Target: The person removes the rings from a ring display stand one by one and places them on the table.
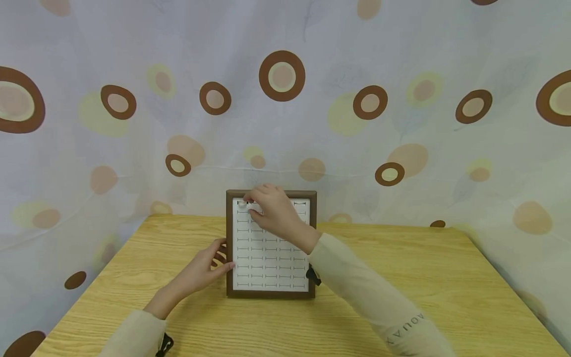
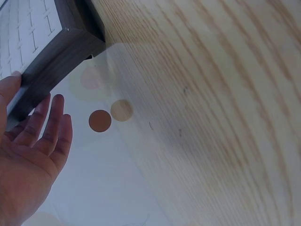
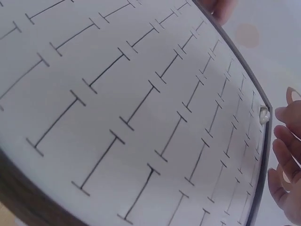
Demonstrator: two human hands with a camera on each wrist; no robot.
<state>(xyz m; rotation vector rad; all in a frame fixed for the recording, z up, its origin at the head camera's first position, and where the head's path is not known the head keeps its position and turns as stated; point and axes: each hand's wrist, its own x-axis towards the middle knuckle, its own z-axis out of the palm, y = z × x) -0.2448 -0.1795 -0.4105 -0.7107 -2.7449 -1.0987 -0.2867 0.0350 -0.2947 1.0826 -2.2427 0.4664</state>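
A brown-framed white board (image 1: 272,250) stands upright on the table, its face marked with rows of short dark slits. My left hand (image 1: 208,263) holds its left edge, thumb on the front and the other fingers round the side; the left wrist view shows this hand (image 2: 35,146) at the dark frame edge. My right hand (image 1: 274,210) is at the upper left of the board, thumb and index finger apart. Beside those fingertips a small shiny pale piece (image 3: 264,115) sits at a corner slit; its kind is unclear. The right hand covers part of the top row.
The light wooden table (image 1: 401,277) spreads out on both sides of the board. Behind it hangs a pale curtain (image 1: 285,129) with brown and yellow circles. Dark straps (image 1: 165,343) show at the sleeves.
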